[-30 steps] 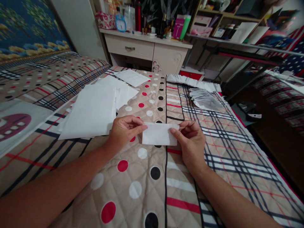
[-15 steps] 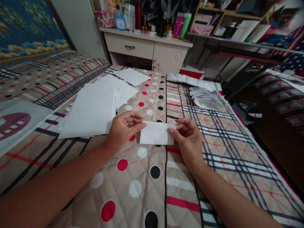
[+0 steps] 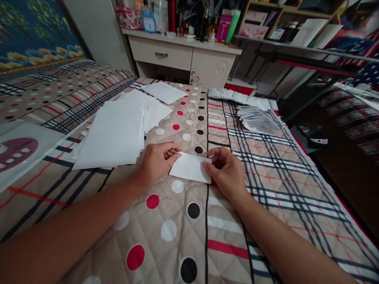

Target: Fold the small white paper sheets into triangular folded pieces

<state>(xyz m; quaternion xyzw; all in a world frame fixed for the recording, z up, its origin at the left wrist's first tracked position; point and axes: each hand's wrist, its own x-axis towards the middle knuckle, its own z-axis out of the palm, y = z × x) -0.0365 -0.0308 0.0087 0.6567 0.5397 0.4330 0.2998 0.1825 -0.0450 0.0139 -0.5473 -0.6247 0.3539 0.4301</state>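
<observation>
A small white rectangle of folded paper [image 3: 189, 167] is held low over the quilted bedspread [image 3: 168, 232], tilted down toward the right. My left hand [image 3: 158, 159] pinches its upper left corner between thumb and fingers. At the right end, my right hand [image 3: 226, 169] grips the edge, its thumb on top and the other fingers curled behind. Left of my left hand lies a stack of white paper sheets [image 3: 111, 134], loosely overlapping. Several folded paper pieces [image 3: 256, 118] are gathered in a bundle at the back right.
A long row of folded paper [image 3: 239, 98] lies at the bed's far edge. One sheet [image 3: 164, 92] rests behind the stack. A clear plastic bag with a purple print [image 3: 17, 154] is at far left. Beyond the bed stands a white dresser [image 3: 161, 53] bearing bottles and a blue clock [image 3: 149, 21].
The folded paper has tilted, its right end dropping. My right hand has shifted left and slightly down, while my left hand stays at the left corner.
</observation>
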